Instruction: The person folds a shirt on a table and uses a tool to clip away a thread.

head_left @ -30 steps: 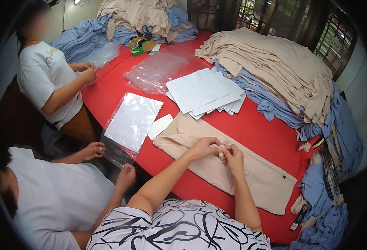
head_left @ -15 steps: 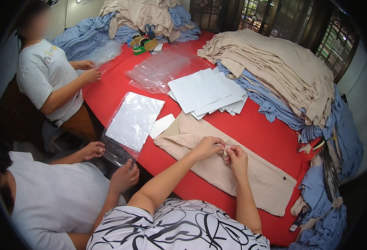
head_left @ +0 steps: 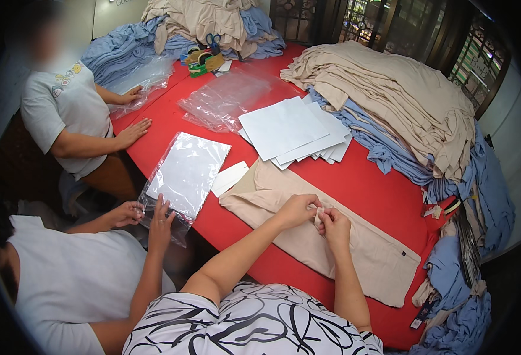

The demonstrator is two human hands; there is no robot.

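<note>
A folded beige garment (head_left: pixel 367 251) lies lengthwise on the red table in front of me, with a small dark label near its right end. Above its middle, my left hand (head_left: pixel 299 210) and my right hand (head_left: pixel 335 229) meet, fingertips pinched together. Between them is a small pale piece (head_left: pixel 319 217); whether it is part of the garment or a separate tag I cannot tell. A white card (head_left: pixel 230 178) lies beside the garment's left end.
A white sheet in a clear bag (head_left: pixel 189 168) lies under a neighbour's hand (head_left: pixel 160 222). Across the red table (head_left: pixel 361 189) are white sheets (head_left: pixel 284 127), clear bags (head_left: pixel 225 100), a tall beige garment pile (head_left: pixel 390 89) and a tape dispenser (head_left: pixel 204 64). Another person's hand (head_left: pixel 133 133) rests at the left edge.
My hands stay almost in place, with slight finger movement at the pale piece. The neighbour's hand has moved onto the bagged sheet. The far person's hands have lowered to the table and a clear bag.
</note>
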